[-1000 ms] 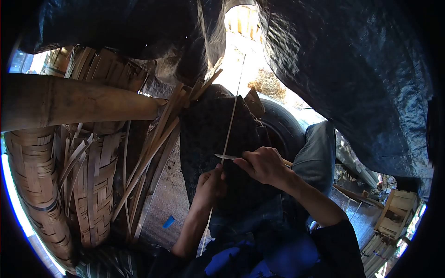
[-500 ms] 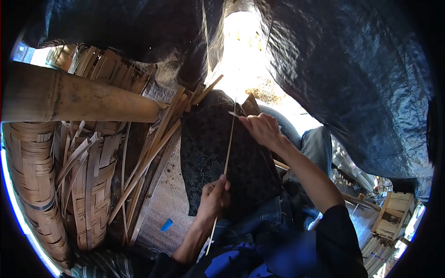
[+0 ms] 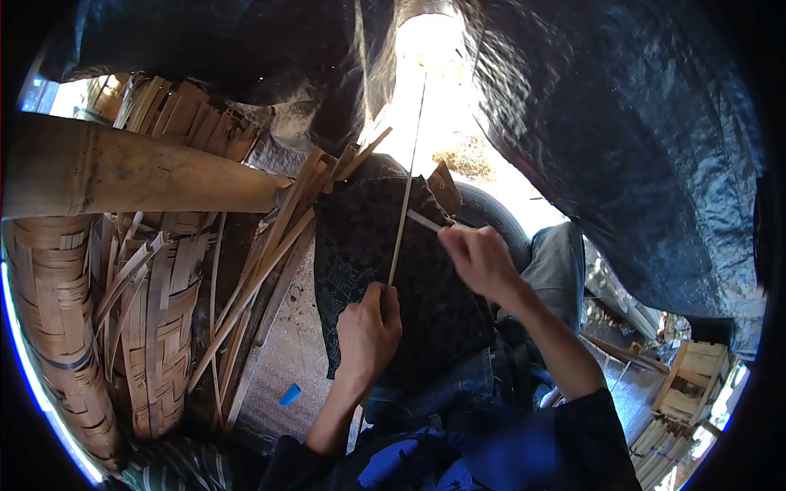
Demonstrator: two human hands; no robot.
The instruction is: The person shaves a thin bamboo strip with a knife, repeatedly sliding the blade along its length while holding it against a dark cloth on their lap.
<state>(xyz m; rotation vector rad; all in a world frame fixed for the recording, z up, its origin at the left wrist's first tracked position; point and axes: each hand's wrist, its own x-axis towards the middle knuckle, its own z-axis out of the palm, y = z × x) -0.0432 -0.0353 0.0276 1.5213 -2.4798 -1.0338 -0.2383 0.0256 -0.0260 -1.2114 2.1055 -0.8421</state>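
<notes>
My left hand is closed around a thin bamboo strip, which runs away from me past the knees toward the bright opening. In my right hand is a knife, its handle hidden by the fingers. The narrow pale knife blade points left, and its tip meets or nearly meets the strip above my left hand. Beneath both hands a dark patterned cloth covers my lap.
Woven bamboo baskets and loose bamboo slats stand at left, under a thick bamboo pole. A blue scrap lies on the floor. Dark plastic sheeting hangs at right, with a wooden crate below it.
The strip now reaches farther out toward the opening. My left hand has moved slightly up and turned its back to view. My right hand has drawn the knife down and right.
</notes>
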